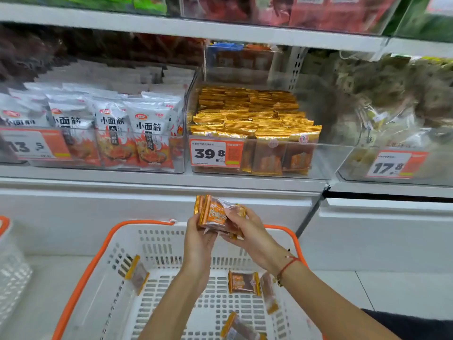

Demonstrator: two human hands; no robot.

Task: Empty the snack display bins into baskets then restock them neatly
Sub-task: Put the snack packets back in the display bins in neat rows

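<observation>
Bare forearms; a red string bracelet (289, 265) circles the right wrist.

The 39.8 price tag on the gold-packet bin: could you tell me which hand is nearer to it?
Left. The left hand is directly below the tag; the right hand is below and further right. Both grip a stack of packets.

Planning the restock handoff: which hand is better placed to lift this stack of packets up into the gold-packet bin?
Probably the right hand. It wraps over the stack of packets from the bin's side, below the gold-packet bin. The left hand only supports the stack from beneath.
</observation>
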